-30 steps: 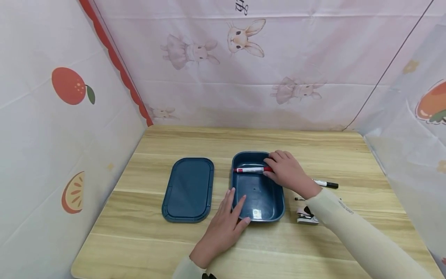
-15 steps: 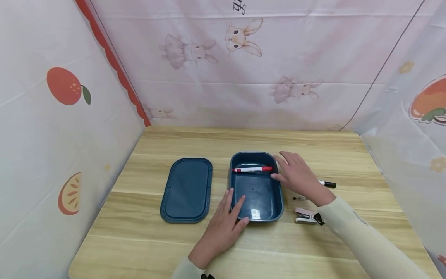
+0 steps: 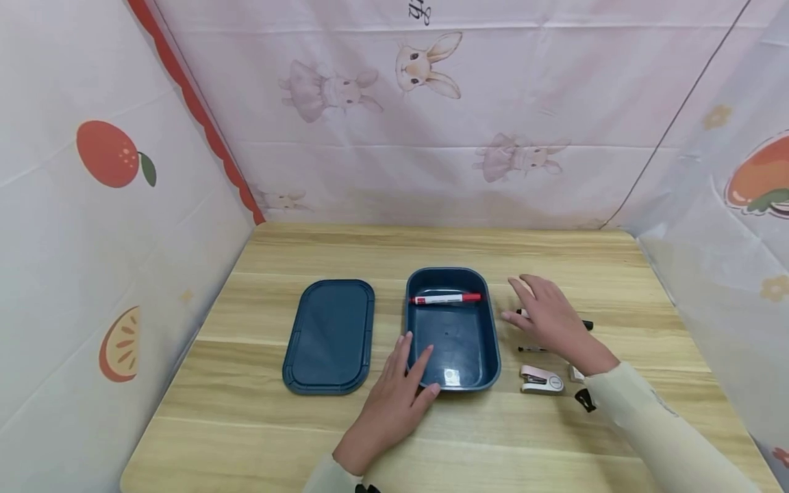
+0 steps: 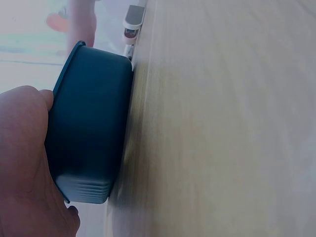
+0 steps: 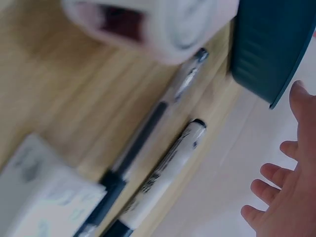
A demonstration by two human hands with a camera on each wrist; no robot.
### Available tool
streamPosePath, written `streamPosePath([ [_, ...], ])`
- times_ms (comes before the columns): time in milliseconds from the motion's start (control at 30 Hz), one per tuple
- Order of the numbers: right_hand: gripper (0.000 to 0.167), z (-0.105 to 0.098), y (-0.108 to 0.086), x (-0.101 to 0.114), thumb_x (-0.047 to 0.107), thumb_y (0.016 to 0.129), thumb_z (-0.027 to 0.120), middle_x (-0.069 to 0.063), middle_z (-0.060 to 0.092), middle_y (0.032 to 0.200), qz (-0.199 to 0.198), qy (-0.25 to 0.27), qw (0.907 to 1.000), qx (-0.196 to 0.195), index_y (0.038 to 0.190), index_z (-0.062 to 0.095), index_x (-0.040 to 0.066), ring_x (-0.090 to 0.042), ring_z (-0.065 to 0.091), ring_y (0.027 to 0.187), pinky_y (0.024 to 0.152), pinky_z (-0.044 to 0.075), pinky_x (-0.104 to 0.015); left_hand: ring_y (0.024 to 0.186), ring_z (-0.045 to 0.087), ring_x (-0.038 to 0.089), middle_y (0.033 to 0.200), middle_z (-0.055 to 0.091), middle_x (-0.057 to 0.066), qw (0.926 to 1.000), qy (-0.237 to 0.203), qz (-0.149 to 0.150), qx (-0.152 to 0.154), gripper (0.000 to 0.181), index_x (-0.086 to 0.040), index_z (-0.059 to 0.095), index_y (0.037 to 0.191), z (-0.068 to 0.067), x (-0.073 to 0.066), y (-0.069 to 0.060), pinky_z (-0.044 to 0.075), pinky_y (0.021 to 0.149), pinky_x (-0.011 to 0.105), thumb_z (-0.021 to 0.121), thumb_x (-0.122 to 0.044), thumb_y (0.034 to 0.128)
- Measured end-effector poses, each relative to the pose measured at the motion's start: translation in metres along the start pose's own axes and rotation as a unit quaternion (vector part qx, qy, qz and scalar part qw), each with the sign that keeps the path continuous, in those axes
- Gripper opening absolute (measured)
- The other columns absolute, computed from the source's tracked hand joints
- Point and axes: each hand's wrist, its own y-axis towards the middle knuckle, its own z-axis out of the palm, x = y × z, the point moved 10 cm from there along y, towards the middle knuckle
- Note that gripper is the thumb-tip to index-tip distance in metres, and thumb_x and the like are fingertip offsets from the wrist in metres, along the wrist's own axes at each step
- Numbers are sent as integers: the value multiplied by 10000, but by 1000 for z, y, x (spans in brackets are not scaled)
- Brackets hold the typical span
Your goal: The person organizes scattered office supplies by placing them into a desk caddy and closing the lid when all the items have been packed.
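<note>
My left hand (image 3: 394, 404) rests on the near left corner of a dark blue plastic box (image 3: 453, 349), its fingers spread over the rim. Inside the box, a red-capped whiteboard marker (image 3: 445, 298) lies across the far end. To the right of the box, my right hand (image 3: 548, 315) hovers with relaxed fingers and holds nothing. Beneath it lies a black-capped marker (image 5: 163, 175), partly hidden by the hand in the head view. A clear-barrelled pen (image 5: 143, 138) lies alongside that marker. Closer to the table's front is a pink and white stapler (image 3: 541, 380).
Left of the box, a matching blue lid (image 3: 329, 335) lies flat on the wooden table (image 3: 246, 438). A small white block (image 5: 49, 192) sits by the stapler, partly behind the right sleeve in the head view. Printed cloth (image 3: 370, 171) hangs along the back and sides.
My right hand has let go of the red marker, which stays in the box. It has moved right, out over the black marker. The left hand has stayed on the box.
</note>
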Motion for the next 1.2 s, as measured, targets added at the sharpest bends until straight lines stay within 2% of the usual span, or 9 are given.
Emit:
streamPosePath([
  [467,746,1,-34,-40,496,1039,491,-300,325,1541,377,45,9992,104,1567,304,4,-483,273,1434,1162,214,-642,1574,-94,195,1707,-115,-21,10000,8,-37,-15,617,-445,102,1599,1,3,1,186,1243,546,331,-599,1047],
  [800,700,0,-45,-59,436,1030,543,-318,410,1463,380,76,9992,-125,1522,371,-31,-501,346,1371,1125,257,-646,1567,-119,167,1705,-124,-38,10000,-40,-73,-18,610,-463,94,1593,2,5,2,181,1247,538,334,-596,1048],
  [1000,686,2,-52,-74,421,1024,562,-322,430,1440,427,136,9990,-97,1507,396,-38,-508,364,1347,1114,266,-650,1568,-119,170,1706,-119,-33,9999,-70,-89,-2,615,-447,110,1600,1,4,3,197,1238,554,336,-597,1047],
  [1200,641,6,-60,-88,381,1012,601,-319,489,1372,401,116,9990,-143,1468,454,-45,-504,434,1276,1059,326,-642,1569,-117,173,1705,-121,-40,9998,-127,-126,55,621,-438,121,1603,0,2,2,220,1225,573,347,-593,1046],
])
